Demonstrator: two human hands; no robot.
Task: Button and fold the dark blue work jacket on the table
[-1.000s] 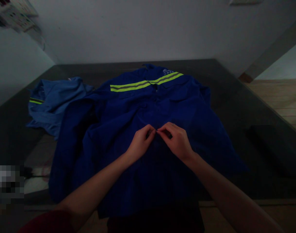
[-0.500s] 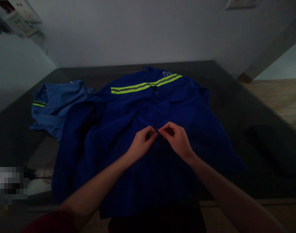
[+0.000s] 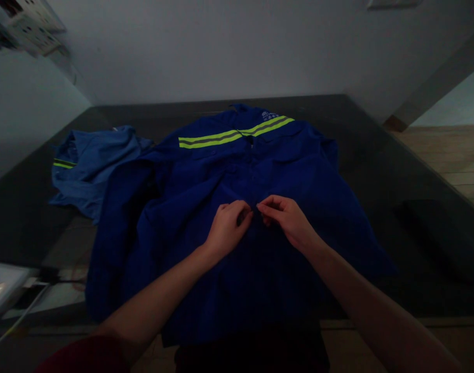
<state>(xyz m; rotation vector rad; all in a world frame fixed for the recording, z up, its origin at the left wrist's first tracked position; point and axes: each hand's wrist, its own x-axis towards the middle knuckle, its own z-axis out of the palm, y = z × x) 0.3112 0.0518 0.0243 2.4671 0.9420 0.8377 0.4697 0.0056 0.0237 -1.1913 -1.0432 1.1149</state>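
A blue work jacket [image 3: 190, 186] with a yellow-green and grey reflective band [image 3: 209, 140] lies spread face up, its collar away from me. Over the middle of its front opening, my left hand [image 3: 229, 225] is closed in a pinch on the jacket's edge. Just to its right, my right hand [image 3: 289, 217] also pinches at the same front edge, thumb against forefinger. A small gap separates the two sets of fingertips. Whatever button or fastener lies between them is too dark and small to make out.
A crumpled lighter blue garment [image 3: 100, 160] lies left of the jacket on the dark table [image 3: 205, 106]. A black object [image 3: 439, 233] sits at the right. White equipment with a cable [image 3: 3, 285] is at the lower left. Sockets [image 3: 34, 31] hang on the wall.
My right hand has shifted slightly right, and the gap between the fingertips has widened a little. My left hand stays almost in place. The jacket lies as before.
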